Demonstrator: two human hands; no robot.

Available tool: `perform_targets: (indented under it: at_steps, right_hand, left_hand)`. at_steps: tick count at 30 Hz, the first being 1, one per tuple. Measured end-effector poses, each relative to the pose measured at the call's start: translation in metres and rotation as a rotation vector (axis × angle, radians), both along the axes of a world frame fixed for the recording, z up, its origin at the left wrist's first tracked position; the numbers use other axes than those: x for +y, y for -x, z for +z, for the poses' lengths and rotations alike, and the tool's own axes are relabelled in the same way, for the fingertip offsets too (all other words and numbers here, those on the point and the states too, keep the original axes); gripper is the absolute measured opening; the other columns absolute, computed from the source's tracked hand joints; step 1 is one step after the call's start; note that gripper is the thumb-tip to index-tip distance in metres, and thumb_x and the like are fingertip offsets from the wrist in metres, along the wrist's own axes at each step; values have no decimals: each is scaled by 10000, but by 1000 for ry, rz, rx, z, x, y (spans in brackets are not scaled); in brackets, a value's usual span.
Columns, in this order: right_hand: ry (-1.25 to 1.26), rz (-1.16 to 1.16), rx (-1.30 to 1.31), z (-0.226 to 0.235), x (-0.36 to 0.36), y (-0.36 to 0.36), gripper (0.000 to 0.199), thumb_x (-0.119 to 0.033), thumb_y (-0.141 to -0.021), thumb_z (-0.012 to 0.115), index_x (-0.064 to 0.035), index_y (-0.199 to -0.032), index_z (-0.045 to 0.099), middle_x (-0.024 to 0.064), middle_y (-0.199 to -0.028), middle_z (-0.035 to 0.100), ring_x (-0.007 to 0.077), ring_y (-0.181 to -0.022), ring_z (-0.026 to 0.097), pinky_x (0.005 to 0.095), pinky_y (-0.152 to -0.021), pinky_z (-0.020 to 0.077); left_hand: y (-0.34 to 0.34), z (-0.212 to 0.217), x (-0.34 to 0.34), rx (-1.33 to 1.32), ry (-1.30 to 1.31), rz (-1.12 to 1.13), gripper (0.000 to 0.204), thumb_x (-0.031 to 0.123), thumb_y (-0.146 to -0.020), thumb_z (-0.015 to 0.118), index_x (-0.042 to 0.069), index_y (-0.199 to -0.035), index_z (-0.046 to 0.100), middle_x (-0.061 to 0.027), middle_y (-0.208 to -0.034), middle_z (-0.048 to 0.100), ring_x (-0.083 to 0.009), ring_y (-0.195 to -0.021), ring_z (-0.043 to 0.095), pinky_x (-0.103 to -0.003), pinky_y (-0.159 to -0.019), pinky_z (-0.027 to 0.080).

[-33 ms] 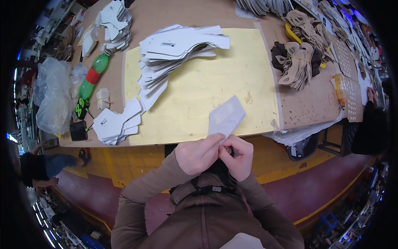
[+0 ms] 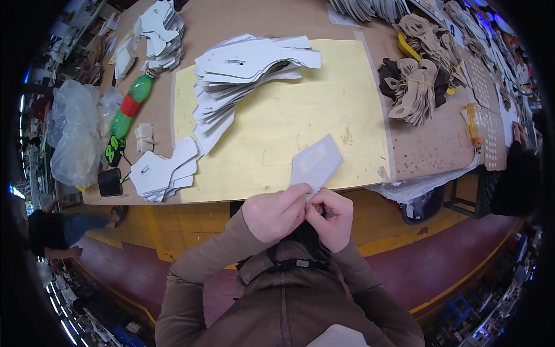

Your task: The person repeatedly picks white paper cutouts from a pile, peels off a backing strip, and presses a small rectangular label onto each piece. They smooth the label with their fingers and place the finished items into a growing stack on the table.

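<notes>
Left hand (image 2: 273, 215), right hand (image 2: 333, 218): fingers clamped on near end of flat, angular pale-grey piece (image 2: 317, 161). Beyond: smooth yellow sheet (image 2: 306, 115), fanned white stack (image 2: 245, 62), green plastic bottle (image 2: 139, 89).

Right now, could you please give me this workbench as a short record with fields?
Left hand: pinching the lower end of a pale grey, pointed flat piece
Right hand: fingers closed at that same end, contact partly hidden
Work surface: yellow rectangular sheet on a brown-covered table
Beyond the hands: fanned stack of white flat cut pieces
Left side: green plastic bottle with a red band
Right side: bundle of tan flat cut pieces
</notes>
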State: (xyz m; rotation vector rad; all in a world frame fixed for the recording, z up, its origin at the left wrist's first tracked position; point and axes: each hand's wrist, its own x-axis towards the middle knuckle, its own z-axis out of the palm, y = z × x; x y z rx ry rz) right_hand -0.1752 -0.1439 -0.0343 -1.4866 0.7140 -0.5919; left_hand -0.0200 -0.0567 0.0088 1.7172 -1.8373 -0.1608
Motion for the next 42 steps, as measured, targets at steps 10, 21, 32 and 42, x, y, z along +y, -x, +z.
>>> perform_targets:
  at_steps: [10, 21, 32, 42]
  right_hand:
    - [-574, -42, -129, -9, -18, 1, 39, 47, -894, 629, 30, -927, 641, 1, -795, 612, 59, -734, 566, 199, -695, 449]
    - [367, -31, 101, 7, -21, -17, 290, -80, -856, 758, 37, -1104, 661, 144, -1205, 588, 192, -822, 613, 283, -704, 524]
    - [529, -117, 345, -8, -27, -26, 206, -90, -805, 799, 20, -921, 669, 141, -1172, 594, 259, -869, 591, 378, -765, 504]
    - [931, 130, 347, -4, -8, -29, 437, -206, -852, 725, -67, -1255, 627, 154, -1439, 520, 371, -1361, 454, 566, -1088, 367]
  left_hand:
    - [-12, -17, 3, 1120, -120, 345, 92, -82, -836, 621, -40, -916, 602, -80, -1124, 512, -96, -821, 628, -238, -715, 561]
    - [8, -43, 3, 1156, -147, 324, 79, -58, -900, 624, -44, -977, 629, -100, -1171, 555, -120, -952, 632, -249, -814, 543]
    - [-3, -57, 2, 265, 0, 368, 327, 42, -884, 705, 7, -1207, 673, -139, -1247, 660, -301, -1112, 649, -381, -925, 527]
    - [18, -70, 8, -132, -275, 500, 550, 250, -967, 577, 97, -1486, 478, -60, -1589, 415, -297, -1445, 405, -532, -1188, 240]
